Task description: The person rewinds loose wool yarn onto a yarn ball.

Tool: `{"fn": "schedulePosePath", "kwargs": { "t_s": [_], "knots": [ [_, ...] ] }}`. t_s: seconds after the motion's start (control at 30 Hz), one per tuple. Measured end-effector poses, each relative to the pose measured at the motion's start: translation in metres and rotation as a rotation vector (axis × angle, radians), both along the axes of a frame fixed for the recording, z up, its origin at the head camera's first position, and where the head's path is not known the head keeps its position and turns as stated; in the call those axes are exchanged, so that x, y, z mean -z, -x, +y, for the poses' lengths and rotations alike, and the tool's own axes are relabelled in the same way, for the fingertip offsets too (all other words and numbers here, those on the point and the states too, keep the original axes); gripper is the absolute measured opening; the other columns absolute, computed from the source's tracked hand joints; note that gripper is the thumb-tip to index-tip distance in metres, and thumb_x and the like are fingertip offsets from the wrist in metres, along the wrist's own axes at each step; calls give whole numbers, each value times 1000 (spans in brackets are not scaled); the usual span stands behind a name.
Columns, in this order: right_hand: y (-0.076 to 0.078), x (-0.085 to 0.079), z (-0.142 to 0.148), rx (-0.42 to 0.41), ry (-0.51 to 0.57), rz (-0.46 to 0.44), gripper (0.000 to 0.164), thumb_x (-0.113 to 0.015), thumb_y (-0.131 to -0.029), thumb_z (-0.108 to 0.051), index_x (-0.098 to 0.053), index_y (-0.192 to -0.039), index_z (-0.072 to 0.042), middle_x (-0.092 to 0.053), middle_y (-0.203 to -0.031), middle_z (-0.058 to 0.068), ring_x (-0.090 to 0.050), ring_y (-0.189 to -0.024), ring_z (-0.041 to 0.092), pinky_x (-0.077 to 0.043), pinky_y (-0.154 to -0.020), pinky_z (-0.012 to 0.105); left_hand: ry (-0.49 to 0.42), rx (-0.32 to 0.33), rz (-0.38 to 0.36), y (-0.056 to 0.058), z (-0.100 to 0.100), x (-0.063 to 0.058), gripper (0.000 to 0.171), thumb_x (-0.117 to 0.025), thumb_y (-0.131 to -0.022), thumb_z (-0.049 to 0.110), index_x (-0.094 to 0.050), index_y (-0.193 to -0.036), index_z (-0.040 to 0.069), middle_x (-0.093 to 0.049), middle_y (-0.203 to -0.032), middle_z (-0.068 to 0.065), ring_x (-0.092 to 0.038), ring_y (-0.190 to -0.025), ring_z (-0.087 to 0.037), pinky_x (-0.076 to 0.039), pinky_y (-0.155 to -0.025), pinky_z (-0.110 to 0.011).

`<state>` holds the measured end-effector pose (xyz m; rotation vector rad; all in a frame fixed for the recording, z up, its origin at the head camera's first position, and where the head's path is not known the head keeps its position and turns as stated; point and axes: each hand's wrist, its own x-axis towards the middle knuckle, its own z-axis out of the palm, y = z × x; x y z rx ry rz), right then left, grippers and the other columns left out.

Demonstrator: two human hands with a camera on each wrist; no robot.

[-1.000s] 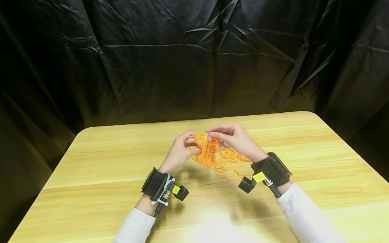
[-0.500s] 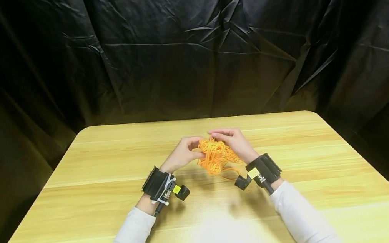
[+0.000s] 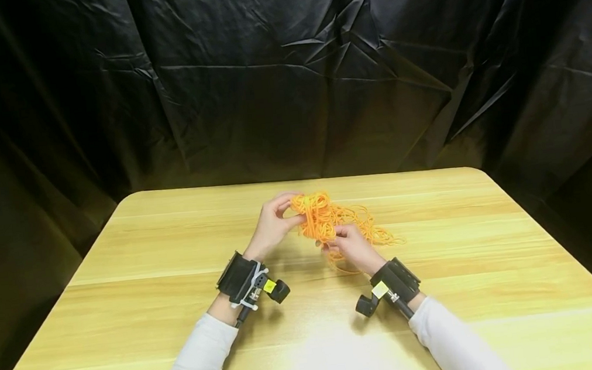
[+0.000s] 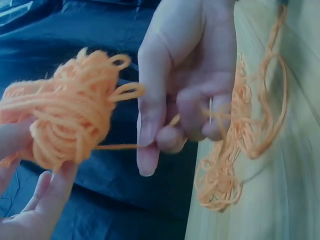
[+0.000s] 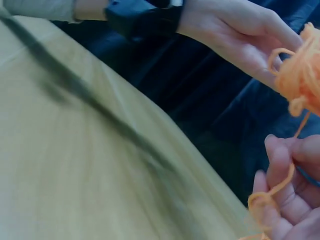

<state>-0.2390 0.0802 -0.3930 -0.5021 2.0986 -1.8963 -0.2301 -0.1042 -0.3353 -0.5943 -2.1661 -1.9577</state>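
My left hand grips a bundle of orange yarn above the table, its fingers and thumb round the left side. Loose loops stick out of the bundle in the left wrist view. Just below and to the right of it, my right hand pinches a single strand between thumb and fingers. That strand runs taut from the bundle to the right fingertips, then on through the fingers of the right hand in the right wrist view.
A loose tangle of orange yarn lies on the wooden table behind and right of my right hand. Dark sheeting hangs beyond the table's far edge. Both wrists wear black straps with small cameras.
My right hand has moved from the bundle's top, down and toward me, to its lower right. The left hand has turned the bundle and raised it slightly in the last half second.
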Motion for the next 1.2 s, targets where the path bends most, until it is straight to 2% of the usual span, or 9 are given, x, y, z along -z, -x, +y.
{"fn": "schedulePosePath", "kwargs": {
  "t_s": [0.07, 0.13, 0.23, 0.4, 0.53, 0.73, 0.83, 1.0, 1.2],
  "knots": [
    [-3, 1, -1, -36, 25, 13, 21, -47, -89, -4, -57, -82, 14, -62, -82, 16, -54, -66, 14, -49, -67, 26, -18, -36, 11, 1, 0, 1, 33, -62, -74, -11, -56, -107, -11, -55, -111, -22, -52, -106, -30, -43, -91, -34],
    [-5, 1, -1, -76, 19, 51, 26, -48, -90, -7, -55, -84, 17, -59, -89, 27, -52, -61, 14, -47, -62, 26, -34, -66, 14, 1, 0, 1, 32, -62, -74, -12, -56, -105, -12, -57, -108, -24, -54, -104, -30, -44, -89, -32],
    [-8, -3, -1, -131, 7, 96, 29, -47, -91, -9, -56, -93, 18, -55, -92, 32, -46, -52, 9, -42, -51, 21, -56, -94, 14, 2, -1, 2, 31, -61, -74, -12, -56, -104, -12, -57, -106, -24, -55, -103, -30, -45, -86, -30],
    [-13, -13, 1, -173, -71, 155, 28, -47, -92, -9, -58, -105, 13, -52, -73, 24, -36, -46, 7, -28, -42, 16, -56, -119, 27, 4, -2, 4, 32, -61, -74, -13, -56, -105, -12, -58, -105, -24, -56, -101, -28, -47, -84, -30],
    [-19, -25, 3, -212, -183, 224, 26, -48, -92, -12, -61, -105, 7, -53, -70, 17, -38, -47, 12, -30, -43, 17, -39, -139, 33, 3, -2, 5, 31, -61, -74, -13, -56, -105, -10, -60, -102, -25, -58, -94, -30, -50, -79, -29],
    [-27, -49, 4, -293, -338, 376, 19, -51, -91, -18, -66, -88, -6, -55, -65, 1, -42, -47, 13, -34, -42, 18, -8, -140, 32, 3, -2, 6, 26, -61, -74, -13, -56, -100, -10, -61, -97, -27, -60, -89, -34, -52, -73, -30],
    [-28, -61, 6, -297, -382, 425, 19, -53, -90, -20, -66, -84, -8, -55, -63, -2, -41, -46, 11, -33, -43, 18, 29, -138, 37, 3, -1, 7, 24, -61, -75, -13, -56, -98, -10, -61, -97, -26, -61, -89, -35, -52, -74, -33],
    [-26, -79, 8, -255, -397, 460, 16, -56, -87, -11, -67, -94, -1, -61, -68, 3, -45, -49, 9, -36, -44, 18, 140, -105, 37, 1, 0, 8, 23, -61, -75, -12, -55, -98, -7, -62, -99, -24, -61, -89, -33, -51, -77, -35],
    [-19, -94, 8, -165, -274, 414, 19, -58, -86, -10, -65, -100, 0, -64, -77, 14, -46, -53, 12, -40, -46, 22, 229, -17, -11, -1, 2, 9, 32, -63, -74, -9, -52, -103, -2, -63, -101, -20, -60, -94, -29, -51, -77, -33]
  ]
}}
